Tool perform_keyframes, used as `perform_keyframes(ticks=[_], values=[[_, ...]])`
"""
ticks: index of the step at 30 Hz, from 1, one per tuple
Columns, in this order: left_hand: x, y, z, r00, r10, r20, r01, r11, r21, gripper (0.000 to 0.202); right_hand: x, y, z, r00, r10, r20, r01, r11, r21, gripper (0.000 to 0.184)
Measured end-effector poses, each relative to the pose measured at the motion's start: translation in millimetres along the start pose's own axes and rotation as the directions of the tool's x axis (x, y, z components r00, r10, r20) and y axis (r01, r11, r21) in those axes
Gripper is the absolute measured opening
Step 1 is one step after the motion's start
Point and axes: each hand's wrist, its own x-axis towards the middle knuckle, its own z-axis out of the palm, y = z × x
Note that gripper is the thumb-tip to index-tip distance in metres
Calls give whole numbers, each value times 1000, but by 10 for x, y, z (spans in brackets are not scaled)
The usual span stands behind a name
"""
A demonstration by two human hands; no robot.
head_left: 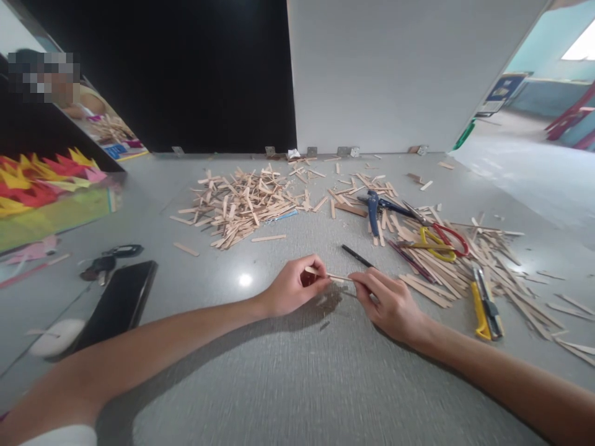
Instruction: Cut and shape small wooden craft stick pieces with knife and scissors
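Note:
My left hand (pixel 294 288) and my right hand (pixel 389 303) meet over the grey table (pixel 297 371), both closed on the same thin wooden stick (pixel 338 277), one at each end. A black pencil (pixel 357 255) lies just beyond my fingers. A big pile of cut wooden sticks (pixel 242 204) sits further back on the left. More long sticks (pixel 432 266) are strewn to the right of my right hand.
Blue pliers (pixel 372 212), red and yellow scissors (pixel 439 240) and a yellow utility knife (pixel 483 303) lie among the sticks on the right. A black phone (pixel 118 303), a white mouse (pixel 56 337) and keys (pixel 109 260) are on the left. Coloured paper (pixel 41 179) is stacked far left. Another person sits at the back left.

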Motion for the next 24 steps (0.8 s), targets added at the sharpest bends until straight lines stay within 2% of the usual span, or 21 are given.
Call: perform_keyframes(ticks=[9,15,24], values=[[-36,-58,3,996,92,18,-93,986,140,24,-17,17,19,1000,17,-2,-17,999,44,25],[-28,-70,0,995,99,-4,-97,982,162,23,-12,15,0,998,45,-48,-45,999,-2,24],[-57,-51,7,995,102,2,-101,978,184,20,-10,22,14,1000,16,-14,-16,1000,-4,27]])
